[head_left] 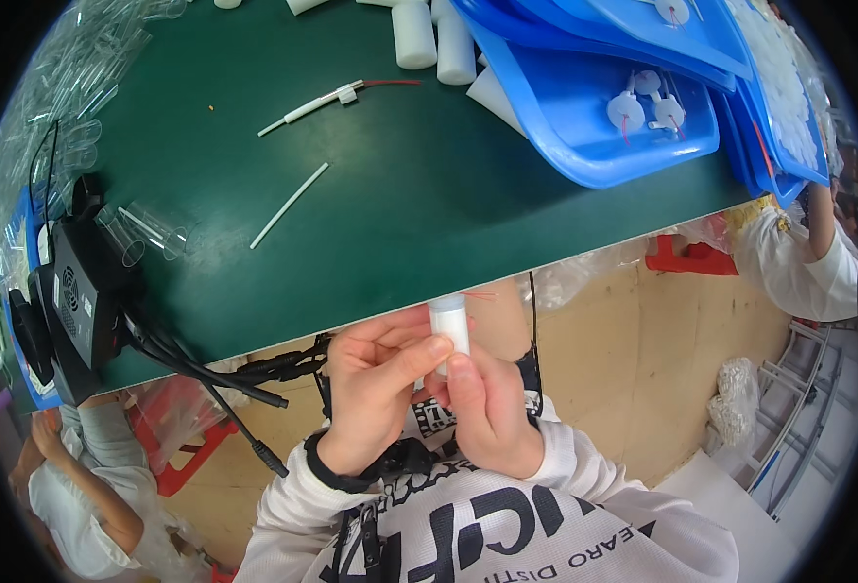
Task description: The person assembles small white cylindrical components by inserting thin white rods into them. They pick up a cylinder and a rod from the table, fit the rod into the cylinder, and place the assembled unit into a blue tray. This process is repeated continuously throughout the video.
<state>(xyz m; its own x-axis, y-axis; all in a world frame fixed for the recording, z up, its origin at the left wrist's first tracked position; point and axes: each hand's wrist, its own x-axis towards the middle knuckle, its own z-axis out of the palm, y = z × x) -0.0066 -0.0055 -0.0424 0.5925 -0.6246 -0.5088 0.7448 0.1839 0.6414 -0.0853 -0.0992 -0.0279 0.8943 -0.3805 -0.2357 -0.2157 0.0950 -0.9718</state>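
Note:
Just in front of the table edge, both my hands grip a short white cylinder (450, 325) with a translucent upper end. Thin red wires stick out to the right from its top. My left hand (376, 379) wraps the cylinder from the left, its thumb pressed on the side. From below right, my right hand (492, 408) pinches the lower end, thumb toward me; the cylinder's bottom is hidden by the fingers. On the table beyond lie a thin white rod (289, 206) and a slim white stick (320, 104) with a small collar and a red wire.
Stacked blue trays (594, 173) at the far right hold round white pieces (626, 112) with red wires. White cylinders (414, 37) stand at the back. Clear tubes (157, 233), a black device (79, 291) and cables (205, 369) occupy the left. Co-workers sit at both sides.

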